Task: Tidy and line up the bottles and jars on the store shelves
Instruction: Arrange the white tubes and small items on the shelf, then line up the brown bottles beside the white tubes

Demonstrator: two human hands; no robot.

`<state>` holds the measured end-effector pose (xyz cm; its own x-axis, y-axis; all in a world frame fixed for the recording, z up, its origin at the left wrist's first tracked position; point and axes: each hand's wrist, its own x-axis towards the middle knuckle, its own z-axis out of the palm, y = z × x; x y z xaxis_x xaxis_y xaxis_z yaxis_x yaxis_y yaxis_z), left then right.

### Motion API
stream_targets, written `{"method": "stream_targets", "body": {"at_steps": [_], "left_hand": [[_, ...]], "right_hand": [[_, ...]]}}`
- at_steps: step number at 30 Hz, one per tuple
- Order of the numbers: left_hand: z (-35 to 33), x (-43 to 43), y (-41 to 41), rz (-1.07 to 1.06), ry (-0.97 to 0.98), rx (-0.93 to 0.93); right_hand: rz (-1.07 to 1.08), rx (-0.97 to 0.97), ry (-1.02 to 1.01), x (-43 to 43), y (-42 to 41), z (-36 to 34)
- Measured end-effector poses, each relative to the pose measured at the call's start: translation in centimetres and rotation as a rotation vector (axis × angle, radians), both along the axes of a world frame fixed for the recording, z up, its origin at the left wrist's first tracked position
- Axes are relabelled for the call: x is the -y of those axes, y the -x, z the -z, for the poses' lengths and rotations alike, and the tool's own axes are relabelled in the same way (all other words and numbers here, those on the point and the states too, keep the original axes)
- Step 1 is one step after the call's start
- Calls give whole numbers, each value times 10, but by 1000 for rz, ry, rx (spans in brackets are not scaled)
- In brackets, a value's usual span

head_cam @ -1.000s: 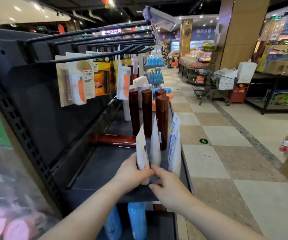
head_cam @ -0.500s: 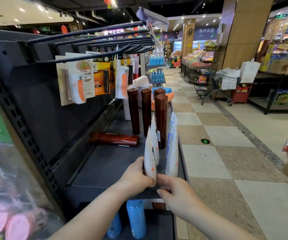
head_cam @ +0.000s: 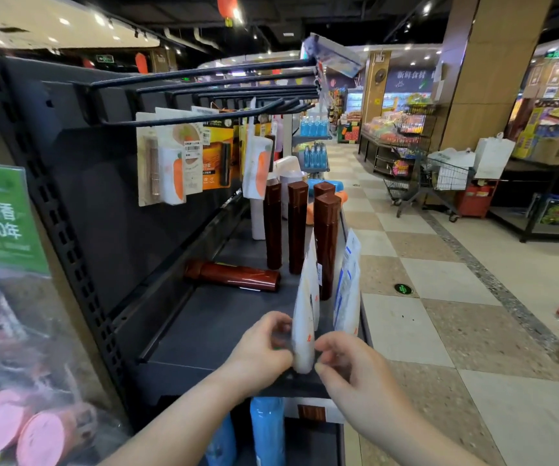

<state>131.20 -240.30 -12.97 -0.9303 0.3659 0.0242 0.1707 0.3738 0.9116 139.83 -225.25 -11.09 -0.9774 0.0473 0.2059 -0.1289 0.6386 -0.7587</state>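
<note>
A white tube [head_cam: 303, 326] stands upright near the front edge of the dark shelf [head_cam: 224, 327]. My left hand [head_cam: 261, 348] holds its base from the left and my right hand [head_cam: 345, 361] pinches it from the right. A second white tube [head_cam: 314, 280] stands just behind it. Blue-and-white tubes [head_cam: 348, 290] stand at the shelf's right edge. Several tall brown bottles [head_cam: 296, 227] stand further back, and one brown bottle [head_cam: 234, 275] lies on its side to the left.
Black hooks [head_cam: 204, 95] with hanging carded items [head_cam: 177, 163] jut out above the shelf. Blue bottles [head_cam: 266, 432] sit on the shelf below. To the right runs a tiled aisle [head_cam: 439, 297] with a shopping cart [head_cam: 432, 179].
The white tube moved right and toward the shelf front, now lined up ahead of the second tube. Both hands followed it and stay at its base.
</note>
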Motion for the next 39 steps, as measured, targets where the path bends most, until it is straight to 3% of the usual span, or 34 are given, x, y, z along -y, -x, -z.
{"method": "stream_targets", "body": {"at_steps": [5, 8, 15, 19, 22, 24, 29, 35, 39], "left_hand": [[-15, 25, 40, -336, 43, -155], [-24, 37, 74, -394, 232, -244], [-25, 59, 141, -205, 855, -335], [-16, 67, 163, -46, 990, -281], [-13, 68, 167, -96, 1074, -401], [-14, 70, 168, -119, 1079, -458], [-15, 78, 165, -34, 1005, -322], [-20, 85, 141, -102, 924, -208], [-20, 94, 104, -104, 971, -389]], "right_hand": [[-227, 6, 5, 36, 6, -23], [-267, 33, 21, 68, 25, -27], [-79, 107, 166, 111, 71, -17], [-23, 93, 148, 119, 83, -3], [12, 94, 142, 120, 88, 4], [22, 103, 141, 120, 89, 8], [32, 122, 131, 121, 90, 17], [61, 45, 119, 116, 97, 8], [35, -118, -236, 110, 92, 0]]}}
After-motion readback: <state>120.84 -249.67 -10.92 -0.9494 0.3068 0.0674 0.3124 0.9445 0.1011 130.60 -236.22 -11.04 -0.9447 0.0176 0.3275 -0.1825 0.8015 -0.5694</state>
